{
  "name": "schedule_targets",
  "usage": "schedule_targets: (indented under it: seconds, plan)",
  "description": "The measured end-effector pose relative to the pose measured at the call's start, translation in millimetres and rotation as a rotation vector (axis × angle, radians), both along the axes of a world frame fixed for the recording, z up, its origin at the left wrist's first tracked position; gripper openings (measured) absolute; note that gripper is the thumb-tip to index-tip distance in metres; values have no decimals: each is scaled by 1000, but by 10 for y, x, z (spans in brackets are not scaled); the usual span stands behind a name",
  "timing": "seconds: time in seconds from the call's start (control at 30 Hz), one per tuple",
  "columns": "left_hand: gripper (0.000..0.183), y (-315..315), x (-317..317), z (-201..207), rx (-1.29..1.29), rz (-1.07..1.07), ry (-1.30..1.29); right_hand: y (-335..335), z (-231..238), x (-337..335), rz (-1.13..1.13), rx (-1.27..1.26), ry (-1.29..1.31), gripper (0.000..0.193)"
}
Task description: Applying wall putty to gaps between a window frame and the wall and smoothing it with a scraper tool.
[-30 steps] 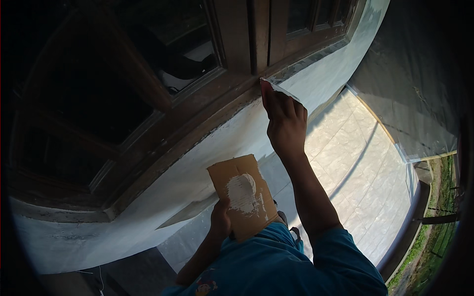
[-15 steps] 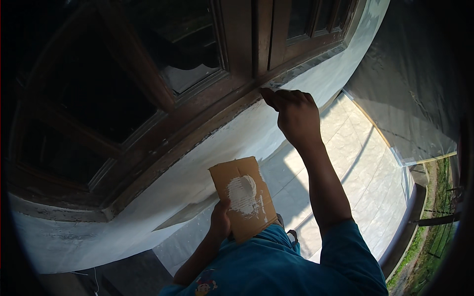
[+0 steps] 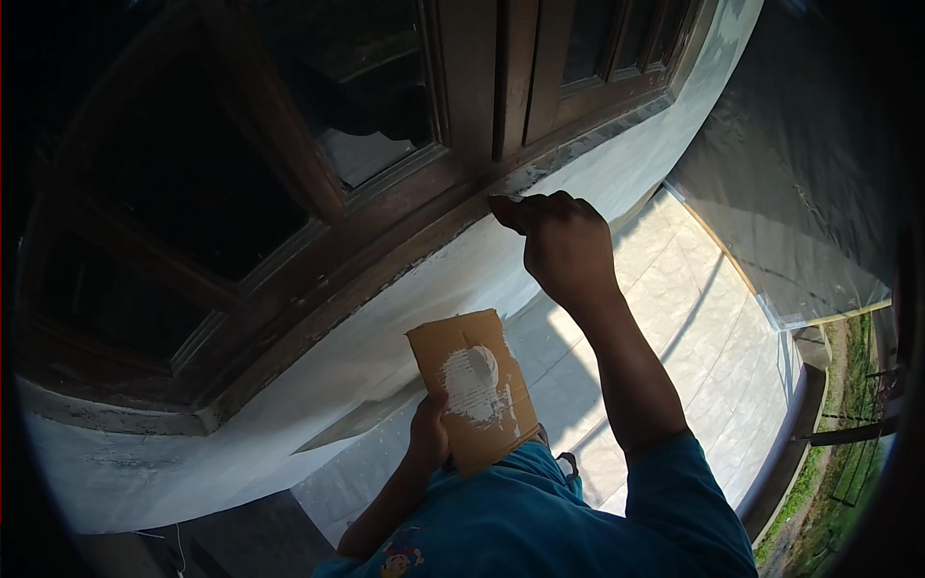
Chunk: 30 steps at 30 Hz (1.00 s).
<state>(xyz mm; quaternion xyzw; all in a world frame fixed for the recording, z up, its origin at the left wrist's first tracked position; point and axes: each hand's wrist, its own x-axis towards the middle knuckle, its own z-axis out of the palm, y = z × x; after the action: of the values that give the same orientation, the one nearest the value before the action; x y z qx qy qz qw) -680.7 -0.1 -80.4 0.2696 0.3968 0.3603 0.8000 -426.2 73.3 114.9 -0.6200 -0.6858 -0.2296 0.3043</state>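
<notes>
My left hand [image 3: 430,432] grips the left edge of a brown cardboard piece [image 3: 448,337], held in front of my body. A patch of white paste [image 3: 468,385] is smeared over its middle, with thin streaks toward the lower right. My right hand [image 3: 568,246] is closed, knuckles up, against the ledge [image 3: 438,233] under the brown wooden window frame [image 3: 385,223]. Whatever its fingers hold is hidden beneath the hand. Whitish smears [image 3: 525,177] show on the ledge just beyond the fingers.
Below the ledge curves a white wall [image 3: 366,328]. Light floor tiles [image 3: 674,299], partly sunlit, lie beneath my right arm. A dark sheet [image 3: 800,183] covers the area at the right. Glass panes [image 3: 376,106] fill the window frame.
My right hand has shifted slightly left and toward me along the ledge, uncovering whitish smears behind it. My left hand and the cardboard have stayed nearly in place.
</notes>
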Motion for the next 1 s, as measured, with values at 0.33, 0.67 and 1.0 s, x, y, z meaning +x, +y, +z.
schedule_targets:
  seconds: [0.33,0.67,1.0]
  plan:
    - [45,14,-72,-98,53,-6,-26,16,-44,424,-105,88,89,51]
    - [46,15,-138,-201,70,27,24,-130,-14,-38,-33,175,203,48]
    - [46,11,-84,13,-19,17,-6,-224,-1154,-826,123,-49,586,66]
